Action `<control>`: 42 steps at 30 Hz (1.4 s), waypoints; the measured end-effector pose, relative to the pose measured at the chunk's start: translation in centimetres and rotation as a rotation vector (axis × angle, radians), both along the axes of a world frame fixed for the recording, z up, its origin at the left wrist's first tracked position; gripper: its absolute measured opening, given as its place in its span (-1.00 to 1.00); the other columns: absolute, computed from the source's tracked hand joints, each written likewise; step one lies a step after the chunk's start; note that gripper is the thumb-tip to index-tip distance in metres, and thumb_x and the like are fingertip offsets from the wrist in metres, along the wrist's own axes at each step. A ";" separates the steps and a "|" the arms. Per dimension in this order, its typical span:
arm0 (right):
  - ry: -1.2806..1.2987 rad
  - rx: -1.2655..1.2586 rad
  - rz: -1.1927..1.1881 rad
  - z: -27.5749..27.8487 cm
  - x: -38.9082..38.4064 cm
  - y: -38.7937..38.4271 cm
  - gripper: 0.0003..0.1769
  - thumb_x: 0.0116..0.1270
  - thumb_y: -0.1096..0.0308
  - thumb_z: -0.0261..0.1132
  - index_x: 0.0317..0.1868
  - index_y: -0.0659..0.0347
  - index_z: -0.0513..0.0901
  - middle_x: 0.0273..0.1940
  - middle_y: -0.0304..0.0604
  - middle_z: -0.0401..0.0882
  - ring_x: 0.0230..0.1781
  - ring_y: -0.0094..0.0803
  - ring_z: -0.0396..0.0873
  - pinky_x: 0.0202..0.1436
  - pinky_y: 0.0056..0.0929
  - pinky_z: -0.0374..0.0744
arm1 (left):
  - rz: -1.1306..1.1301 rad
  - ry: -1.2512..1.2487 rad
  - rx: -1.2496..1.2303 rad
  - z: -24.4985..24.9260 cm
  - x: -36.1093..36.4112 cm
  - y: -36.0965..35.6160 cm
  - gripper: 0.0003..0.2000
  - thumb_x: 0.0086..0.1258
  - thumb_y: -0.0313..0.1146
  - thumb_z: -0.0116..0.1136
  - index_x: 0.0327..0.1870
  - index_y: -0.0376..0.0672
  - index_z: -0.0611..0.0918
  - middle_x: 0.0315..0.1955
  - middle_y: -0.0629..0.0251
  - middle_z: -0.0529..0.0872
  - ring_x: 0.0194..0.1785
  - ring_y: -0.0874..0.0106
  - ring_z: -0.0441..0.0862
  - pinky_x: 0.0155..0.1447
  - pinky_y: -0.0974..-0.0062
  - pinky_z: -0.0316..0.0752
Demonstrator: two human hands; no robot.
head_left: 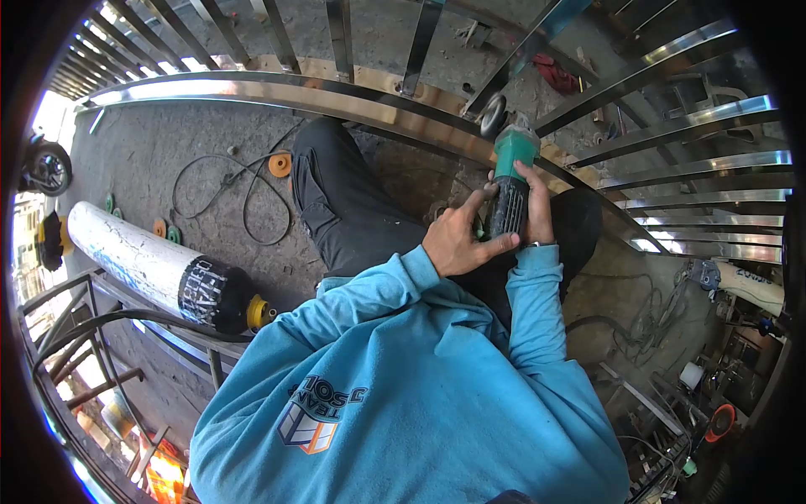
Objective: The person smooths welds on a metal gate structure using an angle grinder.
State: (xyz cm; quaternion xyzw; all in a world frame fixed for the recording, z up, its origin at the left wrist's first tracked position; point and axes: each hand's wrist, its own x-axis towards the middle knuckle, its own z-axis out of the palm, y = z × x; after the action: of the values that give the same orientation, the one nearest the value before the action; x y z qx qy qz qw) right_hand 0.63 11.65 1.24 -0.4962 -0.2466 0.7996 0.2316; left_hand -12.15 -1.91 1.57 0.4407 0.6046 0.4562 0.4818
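A green and black angle grinder (510, 181) is held upright against a shiny stainless steel railing (277, 91). Its disc (493, 114) rests against the curved steel rail. My left hand (460, 238) grips the black body from the left, thumb along the side. On the grinder's right side, my right hand (536, 202) wraps around the same body. Both arms wear blue sleeves. My dark trousers (344, 202) show below the rail.
A white and black gas cylinder (159, 269) lies on the concrete at the left. A black cable (243, 189) loops on the floor near orange and green discs (280, 165). More steel bars (705, 118) fan out at the right. A metal frame (92, 336) stands at lower left.
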 end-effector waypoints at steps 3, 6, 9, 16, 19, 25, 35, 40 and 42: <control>0.021 -0.033 0.028 -0.8 0.5 0.2 -0.54 0.40 -0.01 0.30 -0.05 0.29 0.60 -0.30 -0.14 0.69 -0.41 -0.39 0.70 -0.31 -0.43 0.72 | 0.025 0.031 0.039 0.0 0.3 -0.3 -0.06 0.17 0.30 0.40 0.42 -0.27 0.45 -0.48 -0.13 0.74 -0.30 -0.01 0.81 -0.12 0.16 0.67; 0.074 -0.073 -0.038 -1.0 0.4 -0.4 -0.51 0.40 -0.01 0.30 -0.04 0.32 0.58 -0.28 -0.11 0.69 -0.37 -0.37 0.70 -0.26 -0.44 0.71 | 0.014 0.065 0.055 0.4 -0.2 -0.5 -0.11 0.18 0.12 0.50 0.42 -0.31 0.43 -0.48 0.00 0.75 -0.42 0.23 0.78 -0.26 0.33 0.61; 0.158 -0.092 0.000 -1.4 -0.2 -0.3 -0.52 0.41 0.00 0.28 -0.03 0.33 0.58 -0.29 -0.10 0.68 -0.35 -0.36 0.70 -0.21 -0.42 0.70 | -0.031 0.043 0.002 0.5 -1.3 0.1 -0.11 0.17 0.12 0.50 0.42 -0.31 0.44 -0.47 0.02 0.75 -0.44 0.22 0.78 -0.27 0.32 0.61; 0.158 -0.068 -0.079 -1.6 -0.9 -2.3 -0.49 0.40 -0.04 0.24 -0.01 0.31 0.55 -0.30 -0.04 0.66 -0.40 -0.32 0.69 -0.29 -0.34 0.74 | -0.031 0.083 0.036 0.0 -1.3 -1.6 -0.16 0.17 0.08 0.50 0.38 -0.31 0.48 -0.43 0.03 0.77 -0.44 0.23 0.78 -0.25 0.32 0.63; 0.164 -0.046 -0.133 -1.6 -0.9 -3.1 -0.50 0.39 -0.03 0.25 0.00 0.31 0.55 -0.28 -0.04 0.65 -0.37 -0.30 0.69 -0.29 -0.35 0.74 | -0.020 0.137 0.087 -0.7 -1.4 -1.9 -0.16 0.16 0.06 0.49 0.38 -0.31 0.48 -0.39 0.03 0.78 -0.41 0.22 0.79 -0.23 0.31 0.64; 0.271 -0.112 -0.085 -3.3 -1.3 -3.6 -0.46 0.35 -0.01 0.29 0.04 0.32 0.50 -0.19 -0.05 0.62 -0.24 -0.28 0.68 -0.25 -0.35 0.73 | -0.064 0.142 -0.014 0.5 -2.3 -2.5 -0.19 0.15 0.03 0.47 0.39 -0.27 0.48 -0.33 0.02 0.80 -0.37 0.19 0.80 -0.19 0.29 0.66; 0.278 -0.083 -0.231 -3.1 -1.0 -4.3 -0.48 0.34 0.02 0.28 0.08 0.28 0.48 -0.16 -0.06 0.61 -0.22 -0.23 0.68 -0.10 -0.32 0.71 | -0.047 0.159 0.078 -0.5 -2.1 -2.2 -0.20 0.11 -0.01 0.48 0.37 -0.25 0.51 -0.34 -0.02 0.80 -0.32 0.16 0.82 -0.15 0.31 0.66; 0.315 -0.096 -0.184 -3.6 -1.8 -4.7 -0.48 0.35 0.03 0.28 0.08 0.29 0.47 -0.16 -0.06 0.61 -0.23 -0.23 0.68 -0.15 -0.32 0.72 | -0.048 0.161 0.030 0.4 -2.8 -2.8 -0.20 0.12 -0.01 0.48 0.36 -0.28 0.51 -0.30 -0.04 0.80 -0.29 0.14 0.82 -0.13 0.29 0.66; 0.325 -0.079 -0.160 -3.6 -2.4 -4.7 -0.49 0.36 0.03 0.28 0.06 0.31 0.47 -0.16 -0.05 0.62 -0.25 -0.25 0.68 -0.22 -0.33 0.73 | -0.045 0.153 0.007 0.5 -2.9 -2.8 -0.20 0.12 -0.02 0.48 0.36 -0.29 0.51 -0.28 -0.05 0.80 -0.28 0.14 0.82 -0.12 0.29 0.66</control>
State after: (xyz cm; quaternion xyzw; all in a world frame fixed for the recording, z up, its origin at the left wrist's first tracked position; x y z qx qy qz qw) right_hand -1.74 6.99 -2.32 -0.3873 -0.1344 0.8573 0.3115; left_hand -15.07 -4.74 2.10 0.4894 0.6281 0.4122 0.4428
